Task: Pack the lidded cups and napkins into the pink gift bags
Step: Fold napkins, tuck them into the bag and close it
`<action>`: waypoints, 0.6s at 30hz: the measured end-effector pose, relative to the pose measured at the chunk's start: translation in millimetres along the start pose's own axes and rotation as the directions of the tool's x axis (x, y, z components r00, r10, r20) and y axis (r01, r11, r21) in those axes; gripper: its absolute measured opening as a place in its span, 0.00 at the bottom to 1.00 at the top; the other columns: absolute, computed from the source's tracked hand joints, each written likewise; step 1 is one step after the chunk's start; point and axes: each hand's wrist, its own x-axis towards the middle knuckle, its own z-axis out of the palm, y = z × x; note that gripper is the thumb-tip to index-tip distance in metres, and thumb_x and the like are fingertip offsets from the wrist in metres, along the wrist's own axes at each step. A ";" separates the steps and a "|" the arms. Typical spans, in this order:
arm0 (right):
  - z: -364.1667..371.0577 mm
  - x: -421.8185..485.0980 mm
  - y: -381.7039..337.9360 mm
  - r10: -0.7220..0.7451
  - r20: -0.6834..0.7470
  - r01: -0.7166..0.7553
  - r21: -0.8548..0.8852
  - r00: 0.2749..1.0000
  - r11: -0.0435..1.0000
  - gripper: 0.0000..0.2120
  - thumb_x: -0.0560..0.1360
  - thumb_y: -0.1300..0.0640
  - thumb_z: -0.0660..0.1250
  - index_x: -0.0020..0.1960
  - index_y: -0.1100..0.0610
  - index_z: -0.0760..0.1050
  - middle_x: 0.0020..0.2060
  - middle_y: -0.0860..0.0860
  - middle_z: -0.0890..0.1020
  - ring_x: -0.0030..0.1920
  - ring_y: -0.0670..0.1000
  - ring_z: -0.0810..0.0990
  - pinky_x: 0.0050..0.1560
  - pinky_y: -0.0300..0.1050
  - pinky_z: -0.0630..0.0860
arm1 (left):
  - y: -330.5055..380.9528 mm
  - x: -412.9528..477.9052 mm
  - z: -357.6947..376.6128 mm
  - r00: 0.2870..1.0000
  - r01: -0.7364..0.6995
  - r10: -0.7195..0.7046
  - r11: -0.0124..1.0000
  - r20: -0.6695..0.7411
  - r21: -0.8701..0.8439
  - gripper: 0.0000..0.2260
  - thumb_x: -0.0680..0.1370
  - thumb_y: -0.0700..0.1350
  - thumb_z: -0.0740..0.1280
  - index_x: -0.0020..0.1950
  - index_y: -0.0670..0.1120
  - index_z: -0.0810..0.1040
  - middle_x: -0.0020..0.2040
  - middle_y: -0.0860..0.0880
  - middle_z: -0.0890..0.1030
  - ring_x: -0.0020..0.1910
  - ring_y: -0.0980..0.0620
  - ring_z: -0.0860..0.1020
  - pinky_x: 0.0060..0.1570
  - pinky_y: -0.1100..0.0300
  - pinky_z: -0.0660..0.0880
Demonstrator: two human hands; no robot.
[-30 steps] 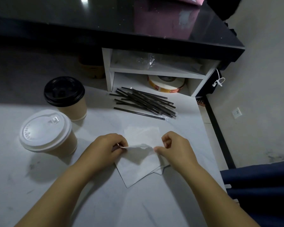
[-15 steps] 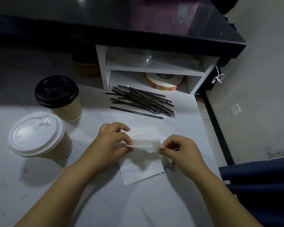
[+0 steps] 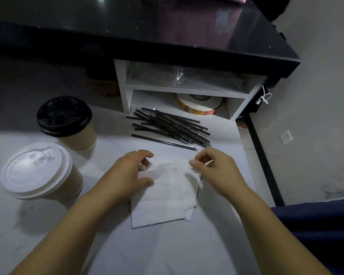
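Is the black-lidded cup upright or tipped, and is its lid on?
Upright, lid on: the black-lidded cup stands on its base on the counter, black lid seated around its rim.

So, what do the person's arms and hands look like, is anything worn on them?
Both forearms are bare as far as the view shows, with no sleeves. The left hand and right hand carry no gloves, rings, watch or bracelet.

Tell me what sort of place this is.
Probably a café or takeaway drinks counter: a black-lidded paper cup and a white-lidded paper cup, a pile of black straws, and napkins on the worktop.
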 end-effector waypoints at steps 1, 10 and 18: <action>1.1 8.6 -3.0 -0.031 -0.017 0.030 -0.067 0.999 0.997 0.06 0.71 0.46 0.70 0.44 0.47 0.77 0.38 0.43 0.80 0.37 0.44 0.79 0.39 0.42 0.76 | 0.0 1.0 -1.2 1.000 0.020 -0.020 1.000 0.005 0.010 0.25 0.67 0.47 0.75 0.61 0.55 0.72 0.50 0.58 0.76 0.45 0.61 0.74 0.43 0.70 0.69; 27.6 64.7 -18.1 -0.330 0.094 0.322 -0.578 0.939 0.750 0.12 0.76 0.50 0.66 0.57 0.53 0.76 0.53 0.52 0.76 0.54 0.56 0.73 0.45 0.46 0.70 | 3.5 1.0 -8.8 0.997 0.065 -0.068 0.993 0.027 0.103 0.04 0.71 0.46 0.68 0.40 0.54 0.76 0.40 0.55 0.77 0.42 0.55 0.75 0.43 0.55 0.75; 33.4 62.1 -17.7 -0.396 0.152 0.369 -0.743 0.906 0.559 0.09 0.75 0.62 0.62 0.54 0.58 0.73 0.51 0.54 0.76 0.50 0.57 0.74 0.43 0.45 0.65 | -1.6 -5.2 -10.2 0.998 0.049 -0.047 0.997 -0.033 0.064 0.03 0.72 0.48 0.67 0.39 0.53 0.75 0.39 0.55 0.76 0.40 0.57 0.73 0.40 0.57 0.72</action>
